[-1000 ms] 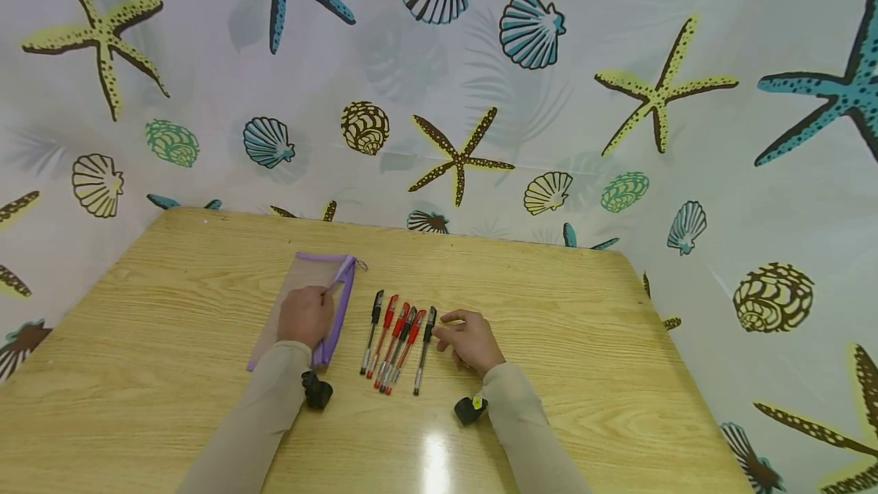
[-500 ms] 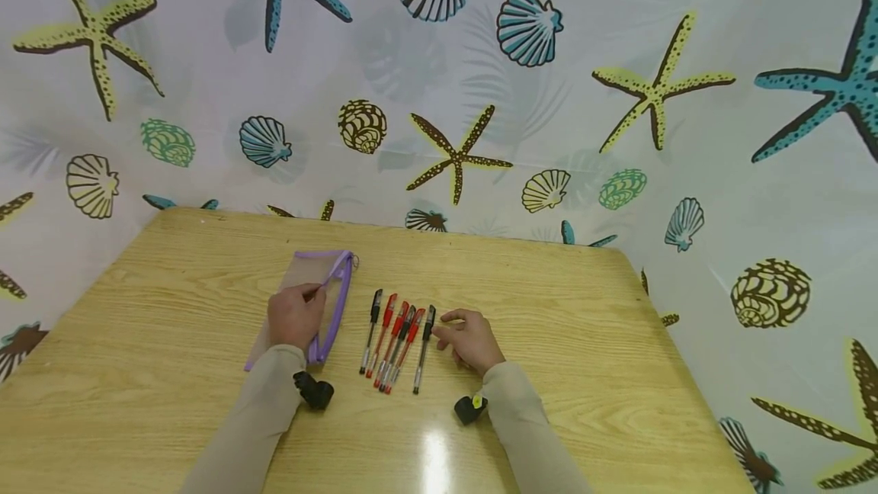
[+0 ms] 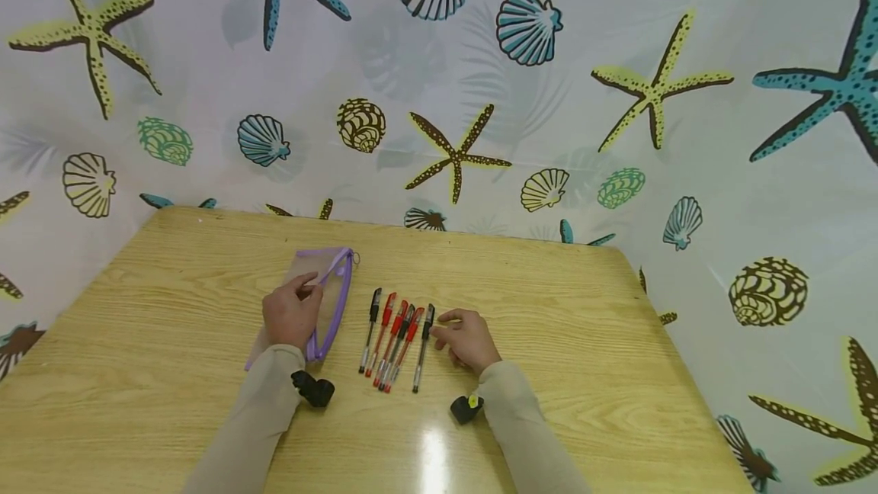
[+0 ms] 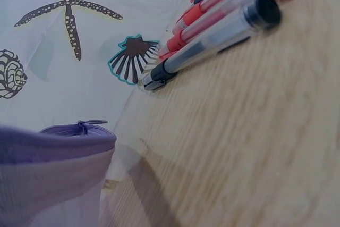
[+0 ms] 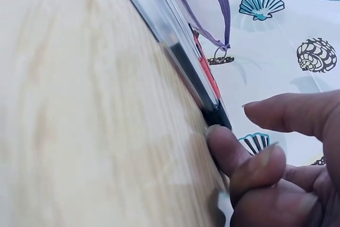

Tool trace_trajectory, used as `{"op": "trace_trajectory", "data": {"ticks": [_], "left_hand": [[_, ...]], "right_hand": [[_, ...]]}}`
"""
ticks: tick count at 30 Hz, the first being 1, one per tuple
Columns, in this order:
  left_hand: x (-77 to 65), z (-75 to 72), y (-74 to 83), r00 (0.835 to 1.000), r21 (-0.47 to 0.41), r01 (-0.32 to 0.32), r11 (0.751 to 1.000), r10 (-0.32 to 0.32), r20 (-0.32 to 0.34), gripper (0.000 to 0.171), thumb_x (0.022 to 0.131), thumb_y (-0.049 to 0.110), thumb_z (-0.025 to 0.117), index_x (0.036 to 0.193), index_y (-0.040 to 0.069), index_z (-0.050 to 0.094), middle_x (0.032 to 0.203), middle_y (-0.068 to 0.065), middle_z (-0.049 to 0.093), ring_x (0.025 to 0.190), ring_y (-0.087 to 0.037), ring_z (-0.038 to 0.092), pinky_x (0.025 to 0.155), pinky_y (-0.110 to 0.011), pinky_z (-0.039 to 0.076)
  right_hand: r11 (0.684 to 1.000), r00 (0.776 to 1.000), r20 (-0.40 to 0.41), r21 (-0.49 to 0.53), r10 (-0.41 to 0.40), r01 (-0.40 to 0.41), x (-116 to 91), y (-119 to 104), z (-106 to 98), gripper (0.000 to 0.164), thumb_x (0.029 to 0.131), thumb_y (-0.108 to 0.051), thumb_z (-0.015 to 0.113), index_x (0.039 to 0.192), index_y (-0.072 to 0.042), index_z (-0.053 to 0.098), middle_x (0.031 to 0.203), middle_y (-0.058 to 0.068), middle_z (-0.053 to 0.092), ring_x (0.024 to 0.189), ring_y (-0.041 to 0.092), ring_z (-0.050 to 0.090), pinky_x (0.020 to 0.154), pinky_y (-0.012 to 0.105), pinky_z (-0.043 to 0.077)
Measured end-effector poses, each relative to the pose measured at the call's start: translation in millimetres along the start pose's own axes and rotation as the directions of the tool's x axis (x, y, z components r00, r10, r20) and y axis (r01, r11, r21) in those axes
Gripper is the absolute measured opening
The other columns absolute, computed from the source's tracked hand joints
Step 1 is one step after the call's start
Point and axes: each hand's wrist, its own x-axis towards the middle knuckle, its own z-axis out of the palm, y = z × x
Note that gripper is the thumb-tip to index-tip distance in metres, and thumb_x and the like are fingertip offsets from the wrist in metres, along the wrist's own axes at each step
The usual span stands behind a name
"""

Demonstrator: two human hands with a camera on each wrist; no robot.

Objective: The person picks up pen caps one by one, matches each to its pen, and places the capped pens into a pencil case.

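Head view: left hand (image 3: 291, 315) pinches the edge of the pouch (image 3: 332, 311), which gapes, left of the pens (image 3: 396, 324). Right hand (image 3: 468, 340) holds nothing, fingers loosely parted beside the rightmost black pen (image 3: 423, 348). Looks like a pen-grabbing step imo; next move needs thumb and finger closing on it.

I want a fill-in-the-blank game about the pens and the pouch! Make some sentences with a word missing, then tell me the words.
1. The left hand is holding the pouch, which has ____ trim.
2. The pen nearest to the right hand has a ____ cap.
3. Counting every colour, there are ____ pens lying on the table.
4. The number of pens with red caps is ____.

Missing words: purple; black; six; three.
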Motion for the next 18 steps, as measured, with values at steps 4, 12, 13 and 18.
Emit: {"op": "trace_trajectory", "data": {"ticks": [4, 12, 13, 18], "left_hand": [[-0.1, 0.6, 0.6, 1.000, 0.002, 0.007, 1.000, -0.007, 0.002, 0.020, 0.089, 0.010, 0.065, 0.106, 0.002, 0.074, 0.093, -0.018, 0.072, 0.085, -0.032, 0.069, 0.076, -0.046, 0.054], [-0.7, 1.7, 0.1, 1.000, 0.000, 0.006, 1.000, -0.006, 0.005, 0.017, 0.089, 0.010, 0.067, 0.101, 0.002, 0.076, 0.095, -0.017, 0.072, 0.090, -0.032, 0.069, 0.079, -0.045, 0.053], [-0.7, 1.8, 0.2, 1.000, 0.000, 0.004, 1.000, -0.004, 0.002, 0.017, 0.089, 0.010, 0.067, 0.100, 0.002, 0.076, 0.095, -0.017, 0.072, 0.090, -0.032, 0.069, 0.078, -0.045, 0.053], [-0.9, 2.1, 0.3, 1.000, 0.006, 0.001, 1.000, -0.001, -0.006, 0.018, 0.090, 0.011, 0.066, 0.100, 0.001, 0.076, 0.096, -0.017, 0.072, 0.090, -0.032, 0.069, 0.078, -0.045, 0.053]], "right_hand": [[1.000, 1.000, -0.011, 0.011, 0.013, -0.013, 2, 2, 3, 0.037, 0.093, -0.017, 0.063, 0.123, 0.004, 0.056, 0.074, 0.009, 0.068, 0.037, 0.008, 0.039, 0.036, 0.023, 0.032], [0.998, 0.998, -0.042, 0.025, 0.056, -0.055, 3, -4, 7, 0.033, 0.092, -0.017, 0.065, 0.117, 0.003, 0.058, 0.070, 0.010, 0.067, 0.037, 0.008, 0.041, 0.035, 0.023, 0.032], [0.998, 0.997, -0.045, 0.029, 0.063, -0.061, 3, -6, 8, 0.033, 0.092, -0.017, 0.066, 0.116, 0.003, 0.059, 0.070, 0.010, 0.067, 0.038, 0.008, 0.041, 0.035, 0.023, 0.033], [0.996, 0.995, -0.054, 0.026, 0.087, -0.086, 3, -10, 10, 0.028, 0.091, -0.019, 0.067, 0.110, 0.001, 0.060, 0.068, 0.011, 0.065, 0.038, 0.009, 0.041, 0.035, 0.024, 0.033]]}}
